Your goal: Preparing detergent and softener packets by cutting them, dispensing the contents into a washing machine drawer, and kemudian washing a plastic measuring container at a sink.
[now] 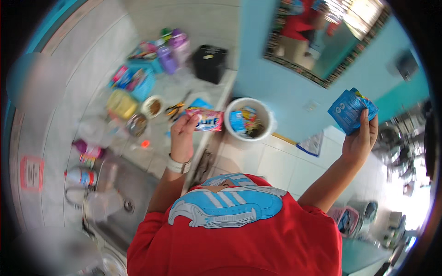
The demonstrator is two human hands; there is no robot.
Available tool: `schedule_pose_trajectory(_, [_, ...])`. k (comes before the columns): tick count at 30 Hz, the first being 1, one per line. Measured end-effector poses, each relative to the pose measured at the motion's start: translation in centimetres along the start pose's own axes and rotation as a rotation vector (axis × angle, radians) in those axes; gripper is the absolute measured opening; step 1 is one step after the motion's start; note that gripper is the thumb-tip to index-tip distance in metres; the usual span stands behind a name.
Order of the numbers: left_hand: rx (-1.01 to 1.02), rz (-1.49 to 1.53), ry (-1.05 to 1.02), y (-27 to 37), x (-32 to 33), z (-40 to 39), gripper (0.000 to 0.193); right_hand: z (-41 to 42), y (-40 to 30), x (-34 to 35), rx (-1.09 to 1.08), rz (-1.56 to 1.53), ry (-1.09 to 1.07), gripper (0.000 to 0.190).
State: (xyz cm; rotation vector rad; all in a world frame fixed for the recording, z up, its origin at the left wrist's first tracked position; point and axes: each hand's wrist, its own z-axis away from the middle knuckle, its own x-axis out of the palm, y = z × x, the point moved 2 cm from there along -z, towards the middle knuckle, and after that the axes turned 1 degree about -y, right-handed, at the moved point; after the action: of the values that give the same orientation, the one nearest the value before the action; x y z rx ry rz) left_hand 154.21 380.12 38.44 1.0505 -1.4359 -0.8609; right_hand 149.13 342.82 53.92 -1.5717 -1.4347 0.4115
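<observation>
Between the thumb and fingers of my left hand [184, 136] is a pink Surf detergent sachet [210, 120], held over the counter's edge. Out to the right, my right hand [361, 139] grips blue plastic packets [350, 110], which look like several stacked together. Just right of the sachet, a white bucket [272, 122] stands on the floor with a blue packet [237, 121] and other wrappers and scraps inside. On the counter, scissors [175, 109] with a yellow-and-black handle lie close to my left hand, beside a piece of blue plastic [201, 102] partly hidden by the sachet.
A blue basket [146, 84] of sachets, purple bottles [166, 58] and a black container [210, 62] stand towards the counter's back. A small bowl [153, 106] holds brown stuff. The steel sink [138, 183] is at the left. A framed mirror [321, 38] hangs on the blue wall.
</observation>
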Motion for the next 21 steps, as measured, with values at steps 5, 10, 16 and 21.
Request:
schedule_pose_trajectory(5, [-0.304, 0.258, -0.339, -5.9, 13.3, -2.4, 0.016, -0.2, -3.2, -14.0, -0.130, 0.170, 0.370, 0.023])
schedule_pose_trajectory(10, [-0.568, 0.352, -0.536, -13.3, 28.4, -4.1, 0.021, -0.9, -8.5, -25.0, -0.102, 0.252, 0.467, 0.023])
schedule_pose_trajectory(16, [-0.686, 0.203, -0.622, -21.3, 42.7, -3.8, 0.021, 1.1, -10.5, -35.7, -0.129, 0.316, 0.757, 0.026])
schedule_pose_trajectory(21, [-0.870, 0.048, -0.789, -28.1, 53.0, -4.5, 0.023, 1.3, -10.2, -42.7, -0.162, 0.346, 0.893, 0.024])
